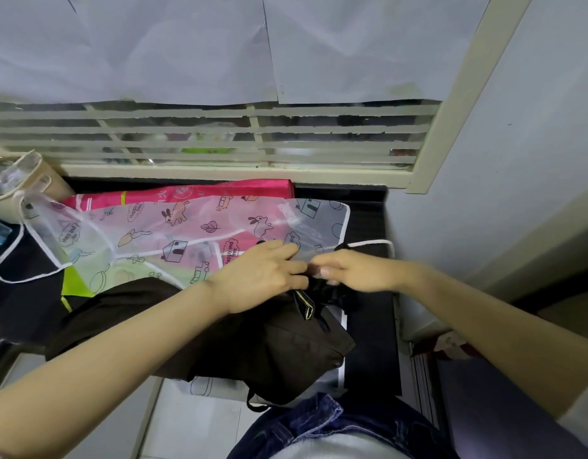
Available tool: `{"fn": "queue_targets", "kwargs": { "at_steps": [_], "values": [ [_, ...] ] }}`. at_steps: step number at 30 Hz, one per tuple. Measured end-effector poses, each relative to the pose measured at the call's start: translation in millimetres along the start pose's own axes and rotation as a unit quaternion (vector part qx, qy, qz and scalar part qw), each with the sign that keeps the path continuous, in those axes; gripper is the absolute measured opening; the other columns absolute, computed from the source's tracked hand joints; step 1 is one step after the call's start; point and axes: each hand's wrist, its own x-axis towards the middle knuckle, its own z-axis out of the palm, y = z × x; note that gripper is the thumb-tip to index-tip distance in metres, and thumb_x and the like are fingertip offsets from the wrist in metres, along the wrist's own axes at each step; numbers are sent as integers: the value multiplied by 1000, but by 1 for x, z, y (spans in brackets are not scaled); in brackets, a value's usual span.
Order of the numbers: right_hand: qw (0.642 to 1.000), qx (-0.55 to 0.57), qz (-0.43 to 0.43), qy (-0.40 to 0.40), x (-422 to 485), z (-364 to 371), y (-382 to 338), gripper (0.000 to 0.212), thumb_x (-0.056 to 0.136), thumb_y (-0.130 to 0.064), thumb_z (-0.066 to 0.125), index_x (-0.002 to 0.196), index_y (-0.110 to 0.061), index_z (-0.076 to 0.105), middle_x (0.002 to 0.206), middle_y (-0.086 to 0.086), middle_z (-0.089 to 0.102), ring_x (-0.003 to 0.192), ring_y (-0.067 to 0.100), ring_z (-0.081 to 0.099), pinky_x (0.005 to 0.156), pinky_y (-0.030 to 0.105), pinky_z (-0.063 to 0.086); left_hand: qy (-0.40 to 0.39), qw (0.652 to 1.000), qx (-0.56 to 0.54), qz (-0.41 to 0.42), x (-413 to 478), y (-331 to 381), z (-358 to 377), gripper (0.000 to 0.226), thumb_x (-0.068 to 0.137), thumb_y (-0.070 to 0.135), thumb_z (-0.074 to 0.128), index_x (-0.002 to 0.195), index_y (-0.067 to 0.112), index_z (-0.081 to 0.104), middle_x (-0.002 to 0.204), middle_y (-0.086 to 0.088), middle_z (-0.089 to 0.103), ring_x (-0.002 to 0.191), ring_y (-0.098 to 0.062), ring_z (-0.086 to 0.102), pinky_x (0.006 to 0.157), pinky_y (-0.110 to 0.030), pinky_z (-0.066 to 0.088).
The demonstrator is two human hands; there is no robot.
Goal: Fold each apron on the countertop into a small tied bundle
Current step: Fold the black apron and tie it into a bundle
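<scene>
Dark brown apron (pixel 219 342), lengthwise left-to-right, left hand (pixel 263 276) and right hand (pixel 355 271) pinching its bunched right end

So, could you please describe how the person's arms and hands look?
Both forearms are bare, with no watch, bracelet or gloves. The left hand and right hand show no rings. A pale sleeve edge seems to show at the right upper arm.
</scene>
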Motion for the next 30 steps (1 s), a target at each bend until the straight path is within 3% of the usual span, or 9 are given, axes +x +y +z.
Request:
{"fn": "queue_targets", "kwargs": {
  "at_steps": [5, 6, 9, 13, 18, 22, 24, 27, 30],
  "values": [
    [998, 30, 43, -31, 3, 11, 1, 31, 99, -15, 45, 129, -11, 52, 106, -14, 56, 99, -2, 54, 92, 12, 39, -2, 1000, 4, -8, -12, -12, -1, 33, 83, 15, 39, 85, 27, 70, 74, 11, 58, 76, -14, 32, 66, -24, 23],
    [998, 22, 48, -31, 3, 10, 0, 28, 98, -18, 49, 125, -15, 55, 105, -12, 57, 98, 0, 55, 93, 16, 41, -2, 1000, 5, -8, -13, -14, -1, 34, 82, 14, 38, 85, 26, 70, 73, 11, 58, 76, -14, 32, 66, -24, 23],
    [999, -33, 29, 15, 0, -2, -4, 9, 94, -19, 57, 92, -25, 64, 76, -13, 60, 72, 2, 56, 76, 20, 45, 7, 1000, 9, 14, -16, -18, 0, 29, 84, 13, 43, 84, 26, 68, 71, 11, 56, 75, -13, 35, 67, -24, 24],
    [990, -103, -14, 98, 6, -23, -14, 13, 90, -22, 62, 88, -13, 71, 76, -18, 55, 76, -5, 53, 75, 9, 39, 20, 999, -16, 47, -19, -13, 2, 10, 82, 15, 67, 83, 23, 62, 73, 9, 55, 75, -14, 35, 66, -25, 25],
    [983, -131, -32, 127, 27, -7, -19, 12, 89, -18, 62, 86, -10, 71, 74, -17, 52, 72, -2, 49, 71, 13, 36, 54, 998, -40, 15, -18, -9, 1, 19, 84, 9, 43, 88, 20, 58, 81, 4, 57, 75, -14, 38, 64, -25, 34],
    [983, -147, -48, 101, 42, 4, -19, 10, 88, -11, 63, 91, -4, 71, 89, -2, 53, 87, 9, 43, 76, 11, 31, 49, 994, -92, -23, -24, -4, 10, 17, 80, 5, 47, 90, 17, 54, 101, 2, 59, 76, -13, 42, 65, -24, 43],
    [983, -156, -48, 87, 46, 4, -21, 13, 87, -17, 65, 91, -6, 71, 88, -5, 44, 87, 5, 35, 77, 4, 27, 38, 992, -116, -44, -27, -2, 14, 23, 74, -1, 59, 91, 15, 55, 93, 0, 61, 73, -13, 48, 60, -25, 48],
    [988, -139, -33, 56, 57, 4, -25, 11, 86, -10, 63, 85, -2, 71, 78, -4, 44, 76, -7, 40, 68, 5, 29, 28, 989, -133, -60, -31, 1, 15, 31, 69, 0, 61, 89, 17, 45, 74, 2, 56, 65, -14, 49, 50, -24, 42],
    [992, -124, -9, 6, 65, 7, -28, 15, 89, -6, 57, 89, 3, 69, 78, -1, 49, 74, 2, 44, 66, 11, 32, -15, 985, -161, -67, -35, 5, 23, 40, 62, -4, 67, 85, 15, 41, 71, 0, 52, 62, -18, 50, 47, -28, 46]
  ]
}}
